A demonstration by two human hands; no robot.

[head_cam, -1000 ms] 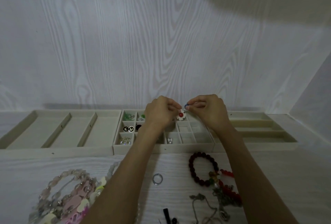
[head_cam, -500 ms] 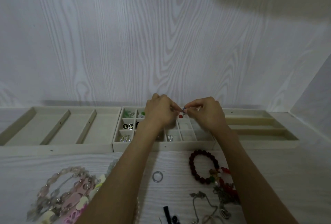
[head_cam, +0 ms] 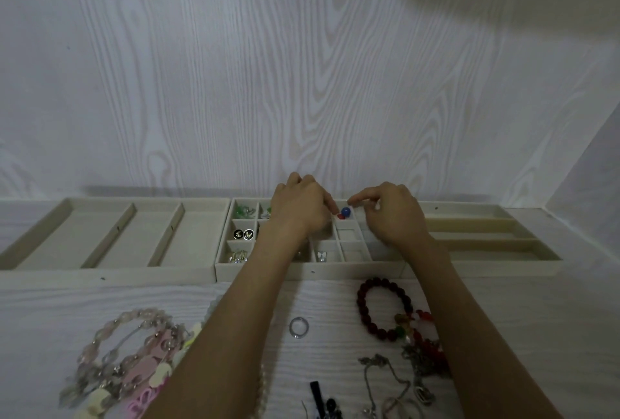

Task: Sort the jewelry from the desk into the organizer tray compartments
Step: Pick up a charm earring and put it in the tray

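1. I see my left hand point(head_cam: 303, 205) over the far row of the middle organizer tray point(head_cam: 312, 270), fingers curled down, their tips at a small red piece point(head_cam: 341, 216) in a far compartment; whether they pinch it or only touch it I cannot tell.
2. My right hand point(head_cam: 391, 212) hovers just right of that compartment, fingers loosely bent and apart, holding nothing I can make out.
3. A blue bead point(head_cam: 345, 211) sits in the same far compartment, touching the red piece, between my two hands.
4. Left of my left hand, the tray's compartments hold green pieces point(head_cam: 242, 211) in the far row, two round black studs point(head_cam: 243, 234) in the middle row, and silver earrings point(head_cam: 238, 256) in the near row. A small white butterfly piece point(head_cam: 321, 255) lies in a near compartment between my forearms.
5. On the desk point(head_cam: 536, 318) near me lie a dark red bead bracelet point(head_cam: 360, 301), a clear ring point(head_cam: 299, 327) to its left, silver chains point(head_cam: 372, 365) near the right forearm, and a heap of pale pink bead necklaces point(head_cam: 110, 345) at the near left.
6. A long-slot tray point(head_cam: 100, 234) stands to the left of the middle one, and another tray point(head_cam: 486, 237) to its right.
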